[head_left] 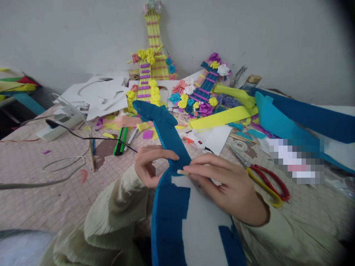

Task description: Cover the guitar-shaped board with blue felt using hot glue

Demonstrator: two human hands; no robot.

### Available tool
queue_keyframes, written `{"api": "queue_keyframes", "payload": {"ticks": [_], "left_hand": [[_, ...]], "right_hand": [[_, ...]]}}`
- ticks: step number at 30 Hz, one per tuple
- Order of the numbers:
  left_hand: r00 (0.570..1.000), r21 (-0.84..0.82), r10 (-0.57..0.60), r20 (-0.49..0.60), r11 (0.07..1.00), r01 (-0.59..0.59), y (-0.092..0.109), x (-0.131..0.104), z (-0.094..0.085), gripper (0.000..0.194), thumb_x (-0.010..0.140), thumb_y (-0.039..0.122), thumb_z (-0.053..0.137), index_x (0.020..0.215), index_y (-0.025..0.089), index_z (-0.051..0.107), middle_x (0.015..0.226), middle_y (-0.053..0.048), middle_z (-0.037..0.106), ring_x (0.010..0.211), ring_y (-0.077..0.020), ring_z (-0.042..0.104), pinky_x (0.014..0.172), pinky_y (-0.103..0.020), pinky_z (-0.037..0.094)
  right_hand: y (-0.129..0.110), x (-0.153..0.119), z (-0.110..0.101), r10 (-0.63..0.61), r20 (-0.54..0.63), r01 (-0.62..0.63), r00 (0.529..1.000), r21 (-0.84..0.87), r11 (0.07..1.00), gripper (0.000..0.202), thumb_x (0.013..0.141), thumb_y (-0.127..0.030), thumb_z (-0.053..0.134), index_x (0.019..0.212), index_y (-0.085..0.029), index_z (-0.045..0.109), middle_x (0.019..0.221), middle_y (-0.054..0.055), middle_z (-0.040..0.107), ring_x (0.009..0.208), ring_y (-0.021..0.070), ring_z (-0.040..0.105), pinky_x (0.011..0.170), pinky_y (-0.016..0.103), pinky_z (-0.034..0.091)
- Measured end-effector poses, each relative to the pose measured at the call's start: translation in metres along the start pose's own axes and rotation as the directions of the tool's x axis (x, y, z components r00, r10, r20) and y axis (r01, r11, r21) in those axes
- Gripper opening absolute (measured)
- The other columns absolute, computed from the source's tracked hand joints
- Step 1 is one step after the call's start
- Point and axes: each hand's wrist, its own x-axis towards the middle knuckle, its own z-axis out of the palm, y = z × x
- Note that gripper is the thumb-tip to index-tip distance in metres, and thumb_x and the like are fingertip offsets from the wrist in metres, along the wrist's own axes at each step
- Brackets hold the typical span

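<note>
A guitar-shaped craft piece [170, 218] leans from my lap toward the table, its neck pointing away from me. Blue paper covers its neck and edges, while part of its body is bare white. My left hand [151, 164] grips the left side where neck meets body, thumb or finger resting on the blue surface. Between the fingertips of my right hand [226, 181] is a small pale stick [182, 172], its tip against the blue paper at the base of the neck. Part of the body's right edge is hidden behind my right hand.
Decorated paper guitars [155, 70] stand against the wall. Red-and-yellow scissors [266, 181] lie to the right, near blue paper strips [310, 114]. A green cutter [120, 141], a white glue gun [195, 140], a power strip [59, 123] and cables are on the table.
</note>
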Motion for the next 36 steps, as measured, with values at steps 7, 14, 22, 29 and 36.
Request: {"api": "queue_keyframes", "payload": {"ticks": [7,14,22,29,36], "left_hand": [[0.999,-0.005,0.038,-0.001,0.999,-0.038,0.001,0.003,0.001,0.020,0.068,0.029,0.065,0.080,0.012,0.067,0.057,-0.005,0.064,0.044,-0.0101,0.055,0.042,-0.019,0.042],[0.999,-0.012,0.021,0.027,1.000,-0.020,0.001,0.001,0.000,0.028,0.070,0.037,0.065,0.082,0.012,0.066,0.059,-0.005,0.063,0.045,-0.0103,0.055,0.043,-0.020,0.042],[0.998,0.002,-0.030,-0.059,1.000,0.030,0.000,-0.001,0.002,0.030,0.071,0.045,0.062,0.081,0.017,0.067,0.061,-0.005,0.064,0.047,-0.0120,0.057,0.044,-0.022,0.043],[0.999,-0.002,-0.020,-0.029,1.000,0.020,-0.001,-0.002,-0.001,0.028,0.069,0.041,0.064,0.082,0.016,0.067,0.059,-0.004,0.063,0.044,-0.0097,0.054,0.044,-0.020,0.042],[0.996,0.011,0.008,-0.084,1.000,-0.007,-0.001,-0.003,0.002,0.029,0.068,0.045,0.064,0.078,0.018,0.067,0.056,-0.003,0.063,0.041,-0.0091,0.053,0.041,-0.020,0.040]], "right_hand": [[0.001,-0.001,0.003,-0.026,0.052,0.025,0.998,0.016,1.000,0.030,0.081,-0.002,0.046,0.099,-0.018,0.064,0.092,0.007,0.061,0.085,0.0123,0.057,0.073,0.027,0.049],[0.000,-0.001,0.002,-0.057,0.064,0.056,0.996,0.011,0.998,0.031,0.080,-0.002,0.047,0.101,-0.017,0.064,0.091,0.007,0.059,0.086,0.0130,0.055,0.074,0.027,0.049],[-0.004,-0.002,0.001,-0.088,0.086,0.083,0.992,0.056,0.995,0.031,0.081,-0.002,0.047,0.104,-0.015,0.063,0.094,0.009,0.058,0.087,0.0127,0.055,0.072,0.025,0.050],[-0.003,-0.006,0.001,-0.041,0.075,0.037,0.996,0.054,0.998,0.031,0.079,0.000,0.047,0.100,-0.017,0.064,0.096,0.008,0.061,0.086,0.0120,0.057,0.070,0.023,0.050],[-0.009,-0.007,-0.010,-0.062,0.058,0.060,0.996,0.034,0.998,0.027,0.077,0.000,0.051,0.094,-0.017,0.064,0.089,0.007,0.064,0.082,0.0117,0.059,0.071,0.023,0.051]]}}
